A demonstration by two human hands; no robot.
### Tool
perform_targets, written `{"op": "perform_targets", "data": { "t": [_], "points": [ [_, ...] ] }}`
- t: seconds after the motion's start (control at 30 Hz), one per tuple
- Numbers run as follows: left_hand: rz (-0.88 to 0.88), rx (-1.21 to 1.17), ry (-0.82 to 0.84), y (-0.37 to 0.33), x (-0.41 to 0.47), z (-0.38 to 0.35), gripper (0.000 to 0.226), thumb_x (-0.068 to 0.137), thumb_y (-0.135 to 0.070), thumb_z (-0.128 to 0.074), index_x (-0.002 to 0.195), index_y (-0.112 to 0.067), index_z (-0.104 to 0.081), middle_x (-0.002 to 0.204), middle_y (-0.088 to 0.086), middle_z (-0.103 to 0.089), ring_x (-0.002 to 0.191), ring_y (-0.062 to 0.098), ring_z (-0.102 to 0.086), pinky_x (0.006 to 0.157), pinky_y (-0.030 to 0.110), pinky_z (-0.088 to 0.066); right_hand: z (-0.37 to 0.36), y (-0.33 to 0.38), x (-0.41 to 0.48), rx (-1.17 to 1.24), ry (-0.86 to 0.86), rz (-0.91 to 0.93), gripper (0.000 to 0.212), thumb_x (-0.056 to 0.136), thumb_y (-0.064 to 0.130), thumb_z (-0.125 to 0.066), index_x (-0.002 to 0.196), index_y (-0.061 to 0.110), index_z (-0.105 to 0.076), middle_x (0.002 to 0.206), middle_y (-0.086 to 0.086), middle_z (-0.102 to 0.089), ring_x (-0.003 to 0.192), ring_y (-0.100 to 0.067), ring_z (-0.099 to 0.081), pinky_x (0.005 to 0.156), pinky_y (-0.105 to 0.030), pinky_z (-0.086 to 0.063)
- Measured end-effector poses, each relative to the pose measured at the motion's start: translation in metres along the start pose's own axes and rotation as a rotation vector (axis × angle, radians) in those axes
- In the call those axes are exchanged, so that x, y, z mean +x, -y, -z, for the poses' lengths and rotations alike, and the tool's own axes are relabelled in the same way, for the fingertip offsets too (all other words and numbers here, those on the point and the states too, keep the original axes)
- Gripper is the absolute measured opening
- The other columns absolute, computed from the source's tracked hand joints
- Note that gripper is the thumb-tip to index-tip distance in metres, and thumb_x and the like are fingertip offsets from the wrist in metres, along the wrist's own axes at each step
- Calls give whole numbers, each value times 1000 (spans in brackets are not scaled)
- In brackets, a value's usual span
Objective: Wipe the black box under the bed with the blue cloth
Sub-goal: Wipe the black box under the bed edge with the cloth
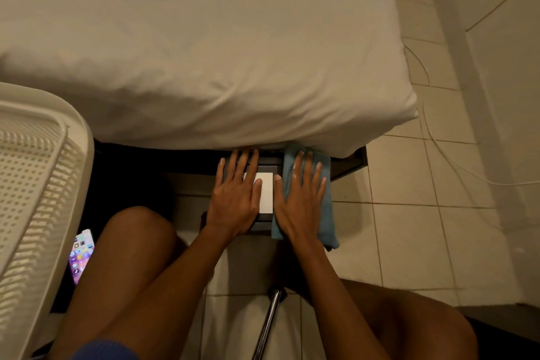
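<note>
Hands flat, fingers spread: left hand (233, 202) on black box (261, 223), right hand (301, 199) atop blue cloth (325, 213).

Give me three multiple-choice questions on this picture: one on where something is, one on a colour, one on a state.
1. Where does the phone lie?
A. on the bed
B. on the floor by the white basket
C. on the black box

2. What colour is the cloth?
A. blue
B. red
C. yellow

3. How is the right hand placed?
A. clenched in a fist
B. lifted in the air
C. flat on the cloth

Answers: 1 B, its lit screen shows beside the basket; 2 A, blue fabric shows around the fingers; 3 C, its fingers are spread, pressing the cloth on the black box.
</note>
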State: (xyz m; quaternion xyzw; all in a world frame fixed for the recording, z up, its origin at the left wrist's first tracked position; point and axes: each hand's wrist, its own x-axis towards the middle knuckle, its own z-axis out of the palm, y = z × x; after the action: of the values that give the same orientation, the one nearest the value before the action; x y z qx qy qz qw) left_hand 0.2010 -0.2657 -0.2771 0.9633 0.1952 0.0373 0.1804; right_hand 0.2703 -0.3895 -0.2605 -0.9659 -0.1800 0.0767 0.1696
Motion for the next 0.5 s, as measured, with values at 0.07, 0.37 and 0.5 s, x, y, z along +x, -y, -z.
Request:
{"op": "perform_targets", "data": {
  "t": [0.07, 0.37, 0.5],
  "points": [
    [3, -11, 3, 1, 0, 0, 61, 104, -39, -25, 159, -20, -6, 166, 4, -14, 154, 19, -3, 126, 42, 1, 0, -3, -2, 7, -16, 19, 63, 103, 43, -24, 155, 21, 3, 163, -3, 6, 149, -20, 11, 121, -47, -1],
    [7, -22, -17, 0, 0, -1, 61, 103, -38, -26, 159, -19, -8, 166, 5, -15, 154, 20, -5, 126, 43, -2, 0, -8, -7, 56, 46, 197, 57, 101, 39, -14, 155, 22, -5, 163, -4, 1, 149, -21, 9, 120, -41, 5],
    [5, -4, -25, 0, 0, -1, 60, 103, -39, -25, 159, -20, -13, 165, 5, -21, 154, 20, -8, 126, 43, -2, 11, -23, 16, 104, 29, 149, 56, 102, 38, -17, 154, 18, -14, 162, -8, -11, 150, -22, -1, 121, -46, -6]
  ]
}}
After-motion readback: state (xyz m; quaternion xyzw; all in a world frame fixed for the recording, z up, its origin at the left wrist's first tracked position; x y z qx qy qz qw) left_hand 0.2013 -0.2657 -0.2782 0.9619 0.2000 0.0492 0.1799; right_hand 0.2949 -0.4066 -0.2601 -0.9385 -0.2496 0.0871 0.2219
